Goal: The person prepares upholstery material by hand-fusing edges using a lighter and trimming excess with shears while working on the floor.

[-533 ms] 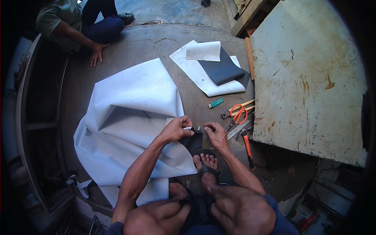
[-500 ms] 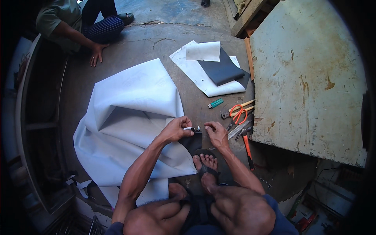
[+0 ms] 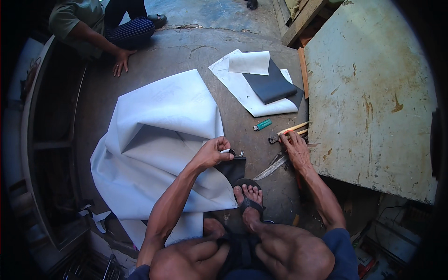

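Note:
My left hand (image 3: 215, 151) is closed in a pinch on the curled edge of a large sheet (image 3: 168, 112), pale on one face and black on the other. Beside the fingertips, a small shiny metal piece (image 3: 241, 153) stands at the edge of the black part (image 3: 235, 169). My right hand (image 3: 295, 150) is over the tools on the right, its fingers curled onto the orange handles of scissors (image 3: 286, 133), most of which it hides. Close to it lie yellow-handled pincers (image 3: 273, 139) and a long worn blade (image 3: 270, 168).
A green lighter (image 3: 262, 124) lies beyond the tools. Folded black and white sheets (image 3: 256, 109) rest farther back. A scuffed pale board (image 3: 368, 102) stands at the right. My sandalled foot (image 3: 249, 193) is beside the large sheet. Another person's hand (image 3: 123, 62) rests on the floor, far left.
My right hand has moved right, from beside the left hand to the scissors. The left hand keeps its pinch on the sheet edge. The view has shifted slightly.

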Action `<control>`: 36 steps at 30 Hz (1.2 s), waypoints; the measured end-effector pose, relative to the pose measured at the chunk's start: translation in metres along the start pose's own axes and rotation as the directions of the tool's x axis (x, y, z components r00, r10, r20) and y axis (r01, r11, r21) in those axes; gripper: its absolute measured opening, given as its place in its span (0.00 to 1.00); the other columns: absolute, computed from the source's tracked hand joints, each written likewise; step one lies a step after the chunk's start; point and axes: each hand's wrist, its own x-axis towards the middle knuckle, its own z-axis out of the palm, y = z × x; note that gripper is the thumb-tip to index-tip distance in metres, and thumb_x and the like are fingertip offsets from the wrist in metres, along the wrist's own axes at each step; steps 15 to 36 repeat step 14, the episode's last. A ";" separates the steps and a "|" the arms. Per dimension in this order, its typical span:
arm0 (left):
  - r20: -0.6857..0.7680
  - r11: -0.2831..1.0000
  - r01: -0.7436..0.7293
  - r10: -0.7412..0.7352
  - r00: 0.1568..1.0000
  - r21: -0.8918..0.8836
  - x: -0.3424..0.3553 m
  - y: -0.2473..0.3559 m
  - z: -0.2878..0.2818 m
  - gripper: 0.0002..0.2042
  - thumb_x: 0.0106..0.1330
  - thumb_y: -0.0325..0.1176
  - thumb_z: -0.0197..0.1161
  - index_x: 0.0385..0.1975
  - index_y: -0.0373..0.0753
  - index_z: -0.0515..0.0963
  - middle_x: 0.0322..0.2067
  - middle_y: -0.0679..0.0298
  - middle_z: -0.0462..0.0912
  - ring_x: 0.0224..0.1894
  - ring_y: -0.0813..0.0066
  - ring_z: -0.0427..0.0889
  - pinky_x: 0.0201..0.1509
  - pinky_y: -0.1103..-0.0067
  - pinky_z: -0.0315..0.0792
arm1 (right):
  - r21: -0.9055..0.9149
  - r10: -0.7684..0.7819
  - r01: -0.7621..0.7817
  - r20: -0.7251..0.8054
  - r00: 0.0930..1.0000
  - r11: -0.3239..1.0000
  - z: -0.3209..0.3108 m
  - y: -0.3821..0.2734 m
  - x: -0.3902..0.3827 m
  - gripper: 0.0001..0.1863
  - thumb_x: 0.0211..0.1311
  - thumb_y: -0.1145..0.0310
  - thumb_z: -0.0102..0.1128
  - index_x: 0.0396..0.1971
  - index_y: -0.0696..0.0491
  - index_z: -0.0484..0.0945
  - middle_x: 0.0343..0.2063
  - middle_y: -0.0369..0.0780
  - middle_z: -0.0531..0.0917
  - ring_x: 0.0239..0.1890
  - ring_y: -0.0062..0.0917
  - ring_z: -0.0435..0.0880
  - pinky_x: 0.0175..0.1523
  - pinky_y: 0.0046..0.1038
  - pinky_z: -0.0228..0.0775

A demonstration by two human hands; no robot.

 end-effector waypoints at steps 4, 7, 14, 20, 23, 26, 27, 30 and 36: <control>-0.016 1.000 -0.011 0.011 1.000 -0.001 0.001 -0.002 0.001 0.14 0.58 0.25 0.74 0.37 0.39 0.73 0.28 0.75 0.78 0.29 0.88 0.72 0.31 0.85 0.63 | -0.046 -0.008 0.010 0.038 0.999 0.999 0.001 0.001 -0.006 0.27 0.63 0.71 0.55 0.64 0.52 0.71 0.48 0.41 0.77 0.53 0.33 0.79 0.54 0.33 0.72; -0.040 0.998 -0.003 0.005 0.999 0.057 0.000 0.003 0.000 0.15 0.58 0.26 0.74 0.39 0.39 0.73 0.27 0.75 0.77 0.29 0.87 0.72 0.31 0.84 0.63 | -0.027 0.009 -0.005 0.155 0.988 1.000 -0.009 -0.003 0.003 0.25 0.63 0.71 0.56 0.61 0.52 0.72 0.46 0.41 0.79 0.52 0.33 0.80 0.50 0.34 0.74; -0.054 0.999 -0.006 0.008 0.999 0.036 -0.004 0.008 0.004 0.18 0.57 0.26 0.74 0.44 0.37 0.73 0.27 0.73 0.79 0.29 0.87 0.73 0.33 0.84 0.64 | 0.653 0.265 -0.492 0.421 0.868 0.575 -0.049 -0.072 0.001 0.23 0.57 0.66 0.69 0.51 0.55 0.73 0.51 0.53 0.83 0.55 0.46 0.84 0.60 0.40 0.76; -0.054 0.999 -0.006 0.008 0.999 0.036 -0.004 0.008 0.004 0.18 0.57 0.26 0.74 0.44 0.37 0.73 0.27 0.73 0.79 0.29 0.87 0.73 0.33 0.84 0.64 | 0.653 0.265 -0.492 0.421 0.868 0.575 -0.049 -0.072 0.001 0.23 0.57 0.66 0.69 0.51 0.55 0.73 0.51 0.53 0.83 0.55 0.46 0.84 0.60 0.40 0.76; -0.054 0.999 -0.006 0.008 0.999 0.036 -0.004 0.008 0.004 0.18 0.57 0.26 0.74 0.44 0.37 0.73 0.27 0.73 0.79 0.29 0.87 0.73 0.33 0.84 0.64 | 0.653 0.265 -0.492 0.421 0.868 0.575 -0.049 -0.072 0.001 0.23 0.57 0.66 0.69 0.51 0.55 0.73 0.51 0.53 0.83 0.55 0.46 0.84 0.60 0.40 0.76; -0.054 0.999 -0.006 0.008 0.999 0.036 -0.004 0.008 0.004 0.18 0.57 0.26 0.74 0.44 0.37 0.73 0.27 0.73 0.79 0.29 0.87 0.73 0.33 0.84 0.64 | 0.653 0.265 -0.492 0.421 0.868 0.575 -0.049 -0.072 0.001 0.23 0.57 0.66 0.69 0.51 0.55 0.73 0.51 0.53 0.83 0.55 0.46 0.84 0.60 0.40 0.76; -0.054 0.999 -0.006 0.008 0.999 0.036 -0.004 0.008 0.004 0.18 0.57 0.26 0.74 0.44 0.37 0.73 0.27 0.73 0.79 0.29 0.87 0.73 0.33 0.84 0.64 | 0.653 0.265 -0.492 0.421 0.868 0.575 -0.049 -0.072 0.001 0.23 0.57 0.66 0.69 0.51 0.55 0.73 0.51 0.53 0.83 0.55 0.46 0.84 0.60 0.40 0.76; -0.054 0.999 -0.006 0.008 0.999 0.036 -0.004 0.008 0.004 0.18 0.57 0.26 0.74 0.44 0.37 0.73 0.27 0.73 0.79 0.29 0.87 0.73 0.33 0.84 0.64 | 0.653 0.265 -0.492 0.421 0.868 0.575 -0.049 -0.072 0.001 0.23 0.57 0.66 0.69 0.51 0.55 0.73 0.51 0.53 0.83 0.55 0.46 0.84 0.60 0.40 0.76; -0.054 0.999 -0.006 0.008 0.999 0.036 -0.004 0.008 0.004 0.18 0.57 0.26 0.74 0.44 0.37 0.73 0.27 0.73 0.79 0.29 0.87 0.73 0.33 0.84 0.64 | 0.653 0.265 -0.492 0.421 0.868 0.575 -0.049 -0.072 0.001 0.23 0.57 0.66 0.69 0.51 0.55 0.73 0.51 0.53 0.83 0.55 0.46 0.84 0.60 0.40 0.76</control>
